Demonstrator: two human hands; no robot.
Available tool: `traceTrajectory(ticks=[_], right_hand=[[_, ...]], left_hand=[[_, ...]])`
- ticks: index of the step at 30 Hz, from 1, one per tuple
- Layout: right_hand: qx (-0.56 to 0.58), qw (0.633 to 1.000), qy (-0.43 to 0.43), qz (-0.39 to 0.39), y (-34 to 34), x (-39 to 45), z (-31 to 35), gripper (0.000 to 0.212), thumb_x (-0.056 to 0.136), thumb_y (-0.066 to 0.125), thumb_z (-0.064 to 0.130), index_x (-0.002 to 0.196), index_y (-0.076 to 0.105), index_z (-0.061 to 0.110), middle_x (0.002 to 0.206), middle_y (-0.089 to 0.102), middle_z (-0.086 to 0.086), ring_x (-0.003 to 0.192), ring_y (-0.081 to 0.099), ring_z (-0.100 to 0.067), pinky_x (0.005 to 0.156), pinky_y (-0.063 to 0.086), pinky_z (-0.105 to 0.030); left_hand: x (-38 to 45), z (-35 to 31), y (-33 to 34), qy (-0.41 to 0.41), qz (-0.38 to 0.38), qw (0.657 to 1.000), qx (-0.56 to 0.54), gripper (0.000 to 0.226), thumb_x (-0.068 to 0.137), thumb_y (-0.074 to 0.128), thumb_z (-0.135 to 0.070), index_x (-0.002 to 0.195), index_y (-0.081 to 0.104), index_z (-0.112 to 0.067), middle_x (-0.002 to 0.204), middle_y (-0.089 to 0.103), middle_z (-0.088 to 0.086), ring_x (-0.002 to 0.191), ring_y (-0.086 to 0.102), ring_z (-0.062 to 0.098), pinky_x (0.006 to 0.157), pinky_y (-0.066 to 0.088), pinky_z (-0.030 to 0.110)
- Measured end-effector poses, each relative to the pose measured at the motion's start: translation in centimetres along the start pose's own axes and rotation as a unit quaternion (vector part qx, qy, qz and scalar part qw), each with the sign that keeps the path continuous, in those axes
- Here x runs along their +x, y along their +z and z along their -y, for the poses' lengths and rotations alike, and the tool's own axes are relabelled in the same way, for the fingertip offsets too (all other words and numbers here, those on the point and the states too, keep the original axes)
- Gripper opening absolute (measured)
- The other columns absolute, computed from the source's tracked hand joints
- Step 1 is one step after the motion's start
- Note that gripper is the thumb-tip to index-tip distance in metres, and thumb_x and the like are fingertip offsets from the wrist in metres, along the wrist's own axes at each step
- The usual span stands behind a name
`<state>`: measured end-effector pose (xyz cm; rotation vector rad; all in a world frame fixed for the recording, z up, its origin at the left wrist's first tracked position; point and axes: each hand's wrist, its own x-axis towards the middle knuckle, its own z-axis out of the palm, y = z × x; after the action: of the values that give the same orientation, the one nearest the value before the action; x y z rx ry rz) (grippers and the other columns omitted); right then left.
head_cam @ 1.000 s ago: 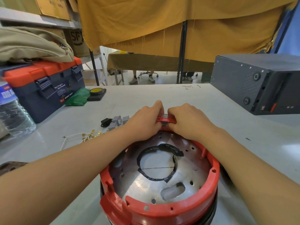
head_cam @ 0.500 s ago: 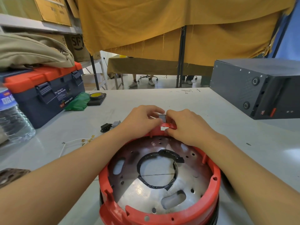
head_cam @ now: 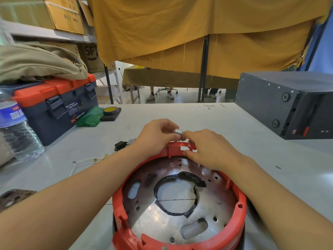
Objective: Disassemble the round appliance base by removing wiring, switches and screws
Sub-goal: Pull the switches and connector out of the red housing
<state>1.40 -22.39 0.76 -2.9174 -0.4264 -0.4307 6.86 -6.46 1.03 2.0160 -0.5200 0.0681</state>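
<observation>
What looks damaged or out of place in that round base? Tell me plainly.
The black ring lining the centre hole of the round red-rimmed metal base is torn: it has a gap on its right side, with a ragged flap sticking out at the upper right. Nothing has spilled.

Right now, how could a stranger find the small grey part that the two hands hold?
Find the round red appliance base at the near edge of the grey table. Over its far rim, above a rectangular slot, the left hand and right hand meet. The small grey switch is pinched between their fingertips, the only silvery block held above the red rim.
</observation>
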Motion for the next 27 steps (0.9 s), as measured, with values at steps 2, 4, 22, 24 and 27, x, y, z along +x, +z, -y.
traceTrajectory(ticks=[2,4,22,24,27], right_hand=[[0.002,1.000,0.005,0.009,0.0,0.0,0.0,0.028,0.092,0.052,0.035,0.119,0.053,0.028,0.100,0.063,-0.003,0.092,0.059,-0.025,0.067,0.043,-0.032],[0.001,1.000,0.007,0.015,0.0,-0.1,0.0,0.023,0.093,0.050,0.031,0.114,0.058,0.025,0.098,0.064,-0.005,0.091,0.059,-0.027,0.070,0.047,-0.034],[0.005,0.999,0.014,0.028,-0.5,-0.2,0.1,0.025,0.096,0.046,0.023,0.114,0.063,0.028,0.094,0.065,-0.001,0.086,0.058,-0.023,0.076,0.051,-0.038],[0.002,0.999,0.014,0.030,-0.5,-0.2,0.1,0.024,0.096,0.046,0.023,0.113,0.063,0.027,0.094,0.065,-0.001,0.086,0.059,-0.023,0.075,0.051,-0.038],[0.002,0.999,0.016,0.033,-0.5,-0.3,0.2,0.023,0.096,0.047,0.024,0.112,0.063,0.028,0.093,0.065,-0.001,0.085,0.059,-0.022,0.075,0.051,-0.038]], left_hand=[[-0.1,-0.2,-0.3,0.003,-0.012,1.000,-0.026,0.018,0.080,0.072,-0.013,0.097,0.068,-0.018,0.093,0.071,-0.003,0.083,0.068,0.008,0.076,0.049,0.016],[-0.1,-0.3,-1.2,0.006,-0.023,0.999,-0.046,0.018,0.081,0.072,-0.014,0.098,0.068,-0.019,0.093,0.072,-0.007,0.081,0.070,0.009,0.076,0.048,0.019],[-0.2,4.5,-6.6,0.047,0.108,0.922,0.370,0.023,0.086,0.064,-0.015,0.109,0.066,-0.010,0.105,0.069,0.004,0.093,0.062,0.014,0.080,0.045,0.019],[-0.3,4.9,-6.6,0.045,0.108,0.914,0.388,0.022,0.087,0.060,-0.016,0.108,0.066,-0.010,0.106,0.068,0.005,0.095,0.061,0.017,0.083,0.047,0.027],[-0.3,5.2,-6.7,0.044,0.110,0.908,0.401,0.021,0.089,0.060,-0.018,0.108,0.067,-0.011,0.105,0.064,0.006,0.094,0.059,0.020,0.086,0.048,0.033]])
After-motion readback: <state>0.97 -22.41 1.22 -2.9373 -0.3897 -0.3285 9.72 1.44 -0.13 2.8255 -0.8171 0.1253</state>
